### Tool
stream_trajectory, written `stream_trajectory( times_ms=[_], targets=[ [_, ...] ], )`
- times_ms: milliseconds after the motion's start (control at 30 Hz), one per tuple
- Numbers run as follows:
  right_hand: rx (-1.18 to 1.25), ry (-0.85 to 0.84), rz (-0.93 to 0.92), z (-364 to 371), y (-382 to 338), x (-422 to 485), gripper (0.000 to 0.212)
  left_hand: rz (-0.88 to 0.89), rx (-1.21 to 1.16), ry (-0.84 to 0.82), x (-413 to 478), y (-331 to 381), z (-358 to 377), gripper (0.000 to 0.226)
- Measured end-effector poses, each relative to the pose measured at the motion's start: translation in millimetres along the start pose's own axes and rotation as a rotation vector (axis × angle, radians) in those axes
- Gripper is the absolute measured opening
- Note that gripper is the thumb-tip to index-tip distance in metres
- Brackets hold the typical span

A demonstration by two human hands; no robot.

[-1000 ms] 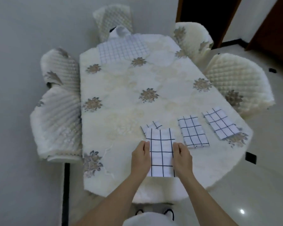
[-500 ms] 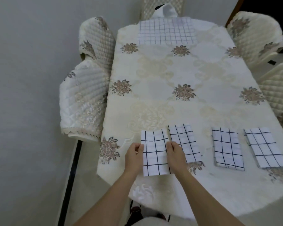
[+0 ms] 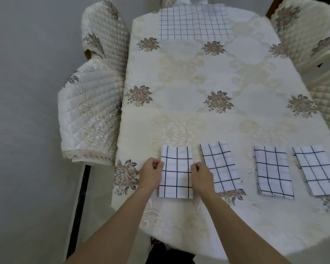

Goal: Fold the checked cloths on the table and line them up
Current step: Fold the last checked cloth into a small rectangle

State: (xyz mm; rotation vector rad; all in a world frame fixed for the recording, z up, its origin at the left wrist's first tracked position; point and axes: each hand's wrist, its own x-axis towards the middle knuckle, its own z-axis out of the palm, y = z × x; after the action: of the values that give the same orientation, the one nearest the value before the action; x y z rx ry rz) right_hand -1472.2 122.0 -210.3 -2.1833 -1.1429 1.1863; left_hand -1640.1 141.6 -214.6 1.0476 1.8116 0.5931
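Several folded white cloths with dark checks lie in a row near the table's front edge. The leftmost folded cloth (image 3: 176, 172) lies flat between my hands. My left hand (image 3: 151, 173) pinches its left edge and my right hand (image 3: 201, 175) pinches its right edge, fingers curled. To the right lie a second folded cloth (image 3: 220, 167), slightly askew, a third (image 3: 273, 172) and a fourth (image 3: 319, 169). A larger checked cloth (image 3: 194, 22) lies spread out at the table's far end.
The table (image 3: 189, 88) wears a cream cloth with flower prints. Quilted chairs stand on the left (image 3: 91, 119), far left (image 3: 107, 33) and right (image 3: 305, 29). A grey wall runs along the left side.
The folded cloth between my hands has been carried left off another folded cloth and set down beside it at the left end of the row. The view has shifted left and closer.
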Motion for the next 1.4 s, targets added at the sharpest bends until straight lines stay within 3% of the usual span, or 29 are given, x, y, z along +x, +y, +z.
stream_trajectory(
  times_ms=[267, 533, 700, 833, 967, 1100, 1267, 1400],
  targets=[
    [-0.03, 0.014, 0.03, 1.0, -2.8, 1.0, 0.024, -0.019, 0.05, 0.009, 0.7, 5.1, -2.6, 0.008],
    [-0.38, 0.077, -0.039, -22.4, -23.3, -23.9, 0.023, -0.032, 0.059, -0.017, -14.1, 26.6, -19.5, 0.01],
    [-0.435, 0.068, -0.167, -53.7, -55.5, -31.9, 0.017, 0.204, 0.175, 0.013, -25.7, 66.3, -40.1, 0.009],
    [-0.522, 0.105, -0.326, -84.2, -85.0, -40.9, 0.033, 0.513, 0.452, 0.092, -39.5, 100.6, -54.0, 0.031],
    [-0.73, 0.292, -0.527, -118.6, -113.3, -57.8, 0.043, 0.768, 0.761, 0.225, -64.3, 139.7, -64.7, 0.05],
    [-0.766, 0.475, -0.668, -156.4, -134.2, -76.2, 0.05, 1.0, 0.82, 0.361, -92.7, 183.1, -70.4, 0.053],
    [-0.752, 0.609, -0.689, -194.7, -132.5, -99.6, 0.047, 1.125, 0.883, 0.409, -123.1, 219.7, -60.4, 0.054],
    [-0.76, 0.698, -0.633, -221.9, -104.8, -118.4, 0.045, 1.184, 0.896, 0.32, -141.7, 232.0, -34.3, 0.06]
  ],
)
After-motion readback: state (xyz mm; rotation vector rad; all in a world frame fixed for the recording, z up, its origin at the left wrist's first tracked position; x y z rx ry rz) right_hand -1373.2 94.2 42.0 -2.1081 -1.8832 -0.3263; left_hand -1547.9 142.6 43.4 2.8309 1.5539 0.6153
